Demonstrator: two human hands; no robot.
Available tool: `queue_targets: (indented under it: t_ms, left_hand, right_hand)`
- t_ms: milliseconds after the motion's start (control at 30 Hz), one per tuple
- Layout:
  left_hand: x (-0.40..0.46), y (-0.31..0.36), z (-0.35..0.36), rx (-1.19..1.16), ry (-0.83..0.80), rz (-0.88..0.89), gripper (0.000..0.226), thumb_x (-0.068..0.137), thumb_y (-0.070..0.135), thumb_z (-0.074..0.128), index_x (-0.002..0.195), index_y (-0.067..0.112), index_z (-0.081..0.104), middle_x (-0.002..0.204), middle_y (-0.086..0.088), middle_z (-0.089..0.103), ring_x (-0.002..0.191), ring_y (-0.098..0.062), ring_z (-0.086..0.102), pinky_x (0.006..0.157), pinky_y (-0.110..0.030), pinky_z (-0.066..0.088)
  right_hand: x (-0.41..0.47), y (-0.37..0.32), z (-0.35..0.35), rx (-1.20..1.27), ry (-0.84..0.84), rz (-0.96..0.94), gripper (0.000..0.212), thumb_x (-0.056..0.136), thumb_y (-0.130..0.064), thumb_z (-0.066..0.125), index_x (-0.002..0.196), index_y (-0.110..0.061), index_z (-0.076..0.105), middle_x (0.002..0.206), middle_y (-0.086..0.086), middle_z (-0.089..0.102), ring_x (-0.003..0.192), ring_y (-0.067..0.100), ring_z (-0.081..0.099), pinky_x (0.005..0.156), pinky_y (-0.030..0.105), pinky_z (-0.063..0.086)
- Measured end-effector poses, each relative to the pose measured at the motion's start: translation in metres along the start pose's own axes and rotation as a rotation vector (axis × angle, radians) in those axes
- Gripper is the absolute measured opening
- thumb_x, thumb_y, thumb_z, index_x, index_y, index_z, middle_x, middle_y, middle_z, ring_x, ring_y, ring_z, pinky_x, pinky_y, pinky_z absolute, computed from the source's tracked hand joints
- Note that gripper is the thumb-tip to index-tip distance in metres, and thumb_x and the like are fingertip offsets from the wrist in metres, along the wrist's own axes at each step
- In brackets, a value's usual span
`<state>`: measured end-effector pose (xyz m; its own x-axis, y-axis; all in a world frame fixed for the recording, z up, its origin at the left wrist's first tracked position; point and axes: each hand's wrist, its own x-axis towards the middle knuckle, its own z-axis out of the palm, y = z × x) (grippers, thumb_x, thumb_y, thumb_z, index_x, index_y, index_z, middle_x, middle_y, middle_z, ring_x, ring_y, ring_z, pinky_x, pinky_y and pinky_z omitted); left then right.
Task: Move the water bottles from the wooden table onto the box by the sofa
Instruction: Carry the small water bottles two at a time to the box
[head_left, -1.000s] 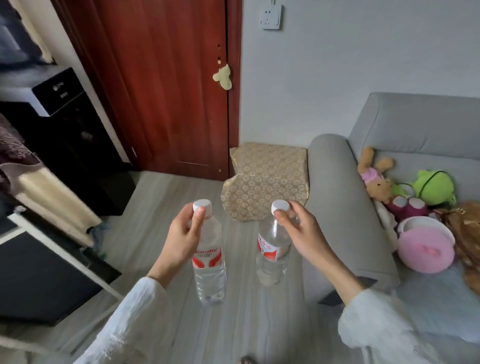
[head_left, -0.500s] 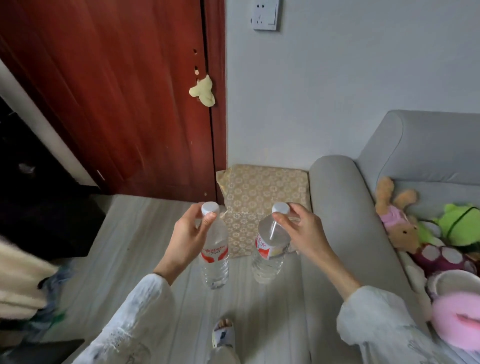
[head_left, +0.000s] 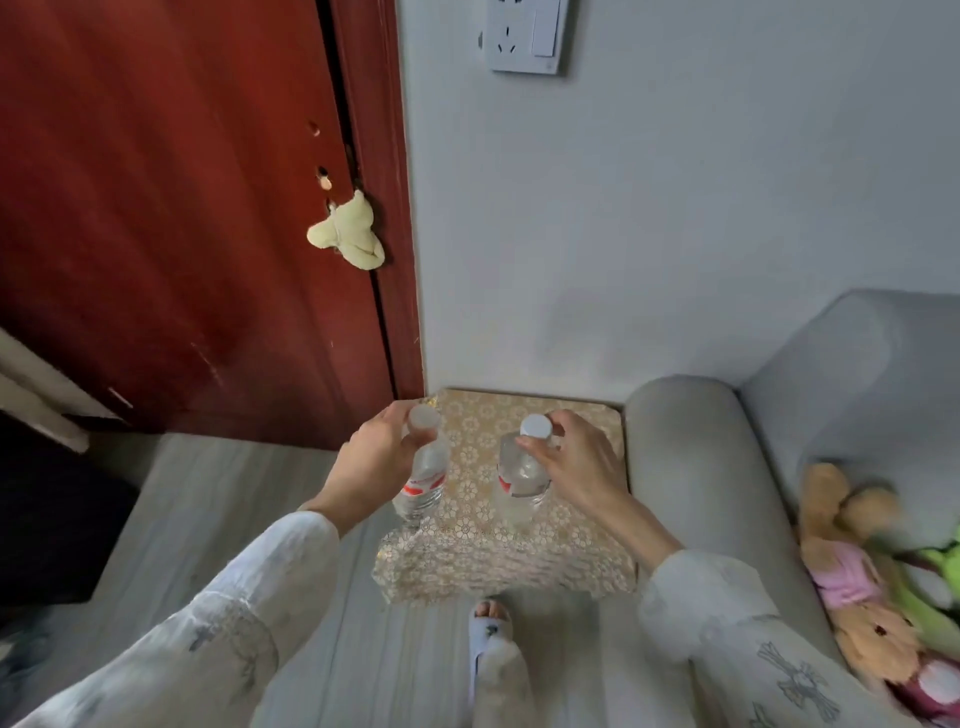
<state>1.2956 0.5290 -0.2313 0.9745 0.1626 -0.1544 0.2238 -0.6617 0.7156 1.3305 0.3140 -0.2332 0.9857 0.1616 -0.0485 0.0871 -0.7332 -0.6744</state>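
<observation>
Two clear water bottles with white caps and red labels hang over the box. My left hand (head_left: 382, 462) grips the neck of the left bottle (head_left: 423, 480), which tilts and sits over the box's left edge. My right hand (head_left: 574, 467) holds the right bottle (head_left: 519, 486) by its cap and shoulder, upright over the box's middle. The box (head_left: 483, 551) is wrapped in gold floral-patterned paper and stands on the floor between the door frame and the sofa arm. Whether either bottle touches the box top I cannot tell.
A grey sofa (head_left: 691, 467) stands right of the box, with plush toys (head_left: 852, 566) on its seat. A red-brown wooden door (head_left: 182, 234) is to the left, a wall socket (head_left: 524, 36) above. My slippered foot (head_left: 491, 639) is on the grey plank floor just before the box.
I have stepped closer to the box; both hands carried the bottles forward from above the floor to above the box top. The view tilted down onto the box.
</observation>
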Motion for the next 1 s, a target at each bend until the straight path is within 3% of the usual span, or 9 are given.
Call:
queue_targets:
  t_ms: [233,433,500,633,733,800,867,933,1000]
  left_hand:
    - [0.124,-0.008,0.037,0.022,-0.117,-0.144,0.026,0.088,0.022,0.053,0.113,0.015,0.051,0.107,-0.009,0.065,0.101,-0.03,0.059,0.088,-0.044,0.046]
    - [0.221,-0.035,0.071,0.029,-0.215,-0.247,0.031,0.089,0.012,0.051,0.119,0.012,0.05,0.107,-0.016,0.064,0.102,-0.033,0.058,0.083,-0.037,0.044]
    - [0.251,-0.049,0.084,0.06,-0.256,-0.272,0.031,0.089,0.012,0.05,0.12,0.014,0.049,0.105,-0.016,0.063,0.096,-0.033,0.058,0.077,-0.036,0.043]
    - [0.295,-0.076,0.106,0.087,-0.306,-0.256,0.033,0.091,0.009,0.046,0.123,0.017,0.046,0.095,-0.004,0.058,0.075,-0.017,0.052,0.057,-0.024,0.04]
    - [0.322,-0.089,0.117,0.073,-0.315,-0.225,0.032,0.09,0.009,0.047,0.121,0.017,0.047,0.1,-0.007,0.059,0.06,-0.012,0.048,0.049,-0.022,0.038]
    - [0.337,-0.094,0.123,0.079,-0.324,-0.199,0.032,0.09,0.009,0.048,0.121,0.018,0.048,0.098,-0.007,0.058,0.056,-0.011,0.046,0.05,-0.023,0.04]
    - [0.349,-0.096,0.128,0.083,-0.333,-0.182,0.033,0.09,0.009,0.048,0.121,0.018,0.048,0.095,-0.009,0.058,0.064,-0.018,0.051,0.057,-0.03,0.044]
    - [0.359,-0.096,0.131,0.089,-0.344,-0.165,0.033,0.09,0.01,0.049,0.123,0.017,0.047,0.1,-0.015,0.06,0.073,-0.026,0.053,0.062,-0.032,0.043]
    - [0.369,-0.095,0.134,0.086,-0.353,-0.136,0.034,0.09,0.011,0.049,0.123,0.016,0.047,0.107,-0.016,0.061,0.075,-0.024,0.052,0.065,-0.031,0.042]
  right_hand:
    - [0.135,0.036,0.027,-0.014,-0.162,0.088,0.034,0.075,-0.039,0.067,0.095,-0.012,0.06,0.096,0.003,0.065,0.082,0.019,0.059,0.076,0.039,0.053]
    - [0.22,0.07,0.073,0.055,-0.209,0.208,0.029,0.08,-0.028,0.064,0.099,-0.006,0.058,0.102,0.008,0.06,0.087,0.021,0.054,0.075,0.032,0.047]
    - [0.246,0.086,0.093,0.071,-0.213,0.224,0.031,0.08,-0.027,0.063,0.101,-0.004,0.056,0.104,0.01,0.059,0.089,0.022,0.053,0.079,0.034,0.047]
    - [0.285,0.111,0.126,0.088,-0.22,0.244,0.034,0.082,-0.028,0.061,0.106,-0.004,0.053,0.105,0.008,0.055,0.092,0.021,0.051,0.077,0.029,0.043]
    - [0.304,0.125,0.144,0.127,-0.203,0.265,0.031,0.082,-0.027,0.062,0.103,-0.006,0.052,0.106,0.008,0.054,0.091,0.021,0.053,0.078,0.029,0.045]
    - [0.313,0.131,0.153,0.137,-0.188,0.277,0.03,0.082,-0.026,0.061,0.103,-0.007,0.052,0.108,0.009,0.056,0.093,0.022,0.054,0.082,0.032,0.048]
    - [0.322,0.133,0.159,0.153,-0.169,0.264,0.031,0.082,-0.026,0.062,0.105,-0.008,0.053,0.109,0.009,0.056,0.095,0.021,0.053,0.083,0.03,0.045]
    - [0.33,0.132,0.161,0.174,-0.171,0.262,0.031,0.082,-0.027,0.063,0.105,-0.009,0.052,0.109,0.007,0.055,0.097,0.02,0.052,0.083,0.029,0.042]
    - [0.338,0.132,0.164,0.155,-0.173,0.254,0.031,0.081,-0.029,0.062,0.102,-0.009,0.052,0.107,0.007,0.054,0.098,0.022,0.052,0.082,0.031,0.042]
